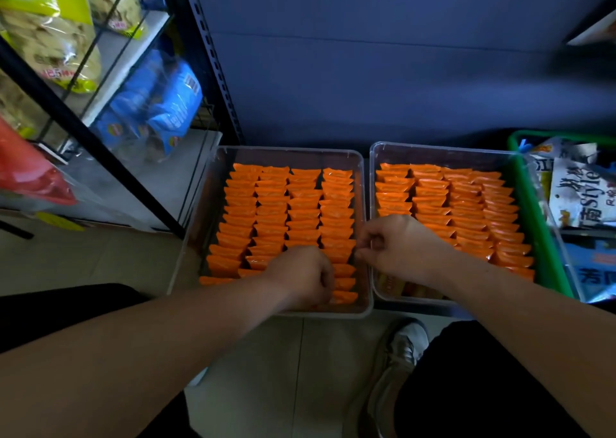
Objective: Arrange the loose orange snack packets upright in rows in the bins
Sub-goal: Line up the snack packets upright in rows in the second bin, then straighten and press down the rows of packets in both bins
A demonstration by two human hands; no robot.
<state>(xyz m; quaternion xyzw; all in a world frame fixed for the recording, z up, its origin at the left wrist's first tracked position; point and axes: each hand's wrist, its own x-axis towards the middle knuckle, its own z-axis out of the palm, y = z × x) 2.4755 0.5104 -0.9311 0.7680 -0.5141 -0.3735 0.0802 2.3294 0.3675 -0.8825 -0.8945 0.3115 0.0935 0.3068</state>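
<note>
On the left a shelf rack (100,144) is holding yellow, blue and red snack bags. Just beside it, the left bin (188,234) is sitting on the floor (253,371), and the orange packets (271,211) in it are standing upright in four rows that run almost to its near wall.

The left hand (300,277) is reaching down into the near end of those rows, its fingers curling in among the last packets. The fingertips are hiding behind the knuckles, so I cannot tell whether it is gripping a packet or only nudging one straight.

The right hand (396,247) is hovering over the seam between the two bins, fingers curled and thumb meeting forefinger, with no packet showing in it.

The right bin (433,146) is also carrying four upright rows, but its leftmost row is stopping short, and a few loose packets (400,287) are lying flat in the near left corner under the right wrist. A green basket (536,224) of other snacks is touching that bin's far side.

Judging by this, the person is closing off the left bin's last rows. The next move is likely calling for lifting the flat packets and standing them in the right bin's short row.
</note>
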